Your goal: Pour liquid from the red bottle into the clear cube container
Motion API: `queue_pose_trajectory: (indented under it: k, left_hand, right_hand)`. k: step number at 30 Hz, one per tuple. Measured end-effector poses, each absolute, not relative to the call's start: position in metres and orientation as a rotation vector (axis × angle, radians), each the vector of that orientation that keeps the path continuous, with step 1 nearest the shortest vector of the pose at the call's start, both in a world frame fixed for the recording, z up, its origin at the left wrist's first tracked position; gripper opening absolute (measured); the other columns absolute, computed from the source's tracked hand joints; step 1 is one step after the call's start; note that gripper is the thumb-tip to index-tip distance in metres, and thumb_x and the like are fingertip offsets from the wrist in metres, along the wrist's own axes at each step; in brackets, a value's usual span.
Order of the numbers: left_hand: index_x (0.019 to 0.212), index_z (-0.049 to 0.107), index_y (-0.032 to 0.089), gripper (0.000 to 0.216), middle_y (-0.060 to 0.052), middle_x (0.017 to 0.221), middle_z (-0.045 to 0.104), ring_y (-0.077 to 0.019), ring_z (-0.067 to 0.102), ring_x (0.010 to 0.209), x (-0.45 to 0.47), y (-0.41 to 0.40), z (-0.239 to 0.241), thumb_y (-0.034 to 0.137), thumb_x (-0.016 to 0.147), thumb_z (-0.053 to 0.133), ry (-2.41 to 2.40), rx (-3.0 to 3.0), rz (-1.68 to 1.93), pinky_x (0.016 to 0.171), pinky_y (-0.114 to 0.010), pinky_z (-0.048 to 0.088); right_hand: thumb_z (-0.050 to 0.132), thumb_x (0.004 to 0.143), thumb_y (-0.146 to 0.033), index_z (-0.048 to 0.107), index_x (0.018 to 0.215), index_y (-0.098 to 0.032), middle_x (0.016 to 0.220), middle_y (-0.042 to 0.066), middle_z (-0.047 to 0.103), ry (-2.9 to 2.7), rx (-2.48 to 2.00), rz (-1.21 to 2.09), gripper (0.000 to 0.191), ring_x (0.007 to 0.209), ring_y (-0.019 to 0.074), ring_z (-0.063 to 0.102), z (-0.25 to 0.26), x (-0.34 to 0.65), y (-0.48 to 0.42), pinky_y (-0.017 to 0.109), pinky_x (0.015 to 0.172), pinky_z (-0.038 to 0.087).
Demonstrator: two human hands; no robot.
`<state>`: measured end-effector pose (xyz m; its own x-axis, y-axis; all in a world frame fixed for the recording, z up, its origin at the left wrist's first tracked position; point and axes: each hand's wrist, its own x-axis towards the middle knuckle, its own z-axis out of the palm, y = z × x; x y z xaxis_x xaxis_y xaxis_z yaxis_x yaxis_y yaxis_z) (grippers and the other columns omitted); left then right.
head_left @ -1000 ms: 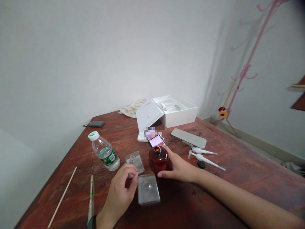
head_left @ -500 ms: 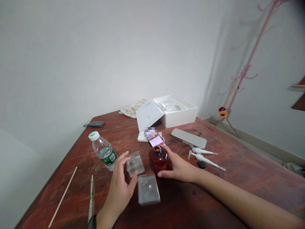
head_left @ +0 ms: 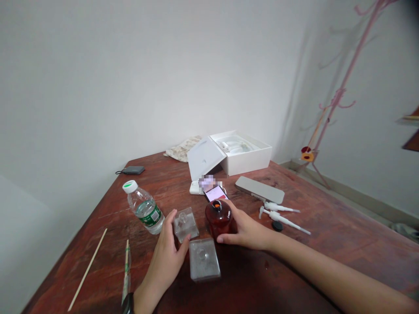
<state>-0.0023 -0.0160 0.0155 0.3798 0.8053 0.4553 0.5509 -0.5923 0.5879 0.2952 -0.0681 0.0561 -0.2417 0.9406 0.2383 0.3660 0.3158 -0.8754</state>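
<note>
My right hand (head_left: 244, 229) is wrapped round a dark red-brown bottle (head_left: 218, 219), fingers behind it and thumb at its front. The bottle stands upright, its round mouth uncapped. My left hand (head_left: 166, 250) is at a clear square container (head_left: 186, 226) with a round neck-like part on top. Its fingers lie along the container's left side and the thumb is at the front corner. A second clear square container (head_left: 205, 261) sits just in front, between my hands. Left of my left hand is a water bottle (head_left: 149, 211) with a white cap and green label.
Right of the bottle lie two white pump heads (head_left: 284, 218), a black cap (head_left: 277, 226) and a grey flat case (head_left: 259, 190). Phones (head_left: 215, 193) and an open white box (head_left: 247, 161) are behind. A thin stick (head_left: 87, 269) and wrapped chopsticks (head_left: 126, 270) lie at the left.
My left fingers have come down from above the rear clear container to its left side. My right hand and the red-brown bottle have stayed in place.
</note>
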Motion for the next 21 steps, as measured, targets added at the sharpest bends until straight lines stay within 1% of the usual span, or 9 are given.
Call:
queue_pose_trajectory:
  k: [3,6,8,11,15,18,21]
  left_hand:
    - [0.16,0.034,0.023,0.066,-0.023,0.158,0.054,-0.0411,0.062,0.14,-0.004,-0.013,0.016,0.043,0.104,0.063,1.22,2.277,1.089,0.113,-0.066,0.052]
    - [0.157,0.037,0.023,0.068,-0.022,0.153,0.058,-0.04,0.065,0.136,-0.004,-0.012,0.017,0.044,0.1,0.067,1.233,2.258,1.106,0.11,-0.064,0.055]
    - [0.157,0.037,0.023,0.07,-0.022,0.154,0.058,-0.0401,0.065,0.137,-0.004,-0.012,0.015,0.045,0.099,0.068,1.252,2.229,1.094,0.111,-0.064,0.054]
    - [0.162,0.032,0.02,0.079,-0.024,0.157,0.057,-0.0417,0.061,0.142,-0.004,-0.011,0.012,0.045,0.097,0.07,1.269,2.188,1.024,0.117,-0.065,0.048]
    - [0.167,0.027,0.017,0.084,-0.026,0.159,0.055,-0.0412,0.055,0.149,-0.005,-0.013,0.012,0.044,0.099,0.067,1.265,2.169,0.928,0.122,-0.064,0.043]
    - [0.167,0.028,0.016,0.082,-0.025,0.154,0.059,-0.041,0.057,0.147,-0.002,-0.016,0.016,0.044,0.099,0.066,1.286,2.15,0.928,0.121,-0.064,0.044]
    - [0.162,0.035,0.018,0.078,-0.022,0.144,0.065,-0.0403,0.063,0.138,0.001,-0.018,0.022,0.047,0.099,0.068,1.296,2.106,1.006,0.117,-0.064,0.047]
  right_hand:
    - [0.095,0.076,-0.052,0.044,0.155,-0.02,0.152,0.02,0.064,-1.77,-1.176,0.906,0.1,0.144,0.042,0.059,0.056,0.295,-0.068,0.059,0.126,0.039]
    - [0.095,0.075,-0.053,0.044,0.155,-0.02,0.153,0.02,0.063,-1.766,-1.18,0.904,0.101,0.145,0.0424,0.058,0.056,0.295,-0.068,0.06,0.126,0.039]
    - [0.097,0.071,-0.054,0.046,0.155,-0.02,0.152,0.02,0.064,-1.771,-1.167,0.9,0.104,0.144,0.0432,0.059,0.054,0.297,-0.069,0.06,0.125,0.04]
    - [0.1,0.066,-0.055,0.049,0.153,-0.022,0.149,0.019,0.066,-1.762,-1.077,0.879,0.106,0.139,0.0431,0.063,0.05,0.3,-0.068,0.059,0.122,0.044]
    - [0.098,0.069,-0.057,0.048,0.153,-0.024,0.146,0.017,0.068,-1.654,-0.967,0.798,0.104,0.138,0.0414,0.064,0.045,0.303,-0.067,0.056,0.12,0.046]
    - [0.098,0.07,-0.055,0.049,0.153,-0.024,0.147,0.017,0.067,-1.659,-0.973,0.805,0.102,0.137,0.0408,0.065,0.045,0.302,-0.067,0.055,0.121,0.046]
    - [0.1,0.069,-0.053,0.051,0.153,-0.024,0.148,0.017,0.067,-1.737,-1.025,0.855,0.101,0.136,0.041,0.065,0.045,0.3,-0.068,0.056,0.121,0.046]
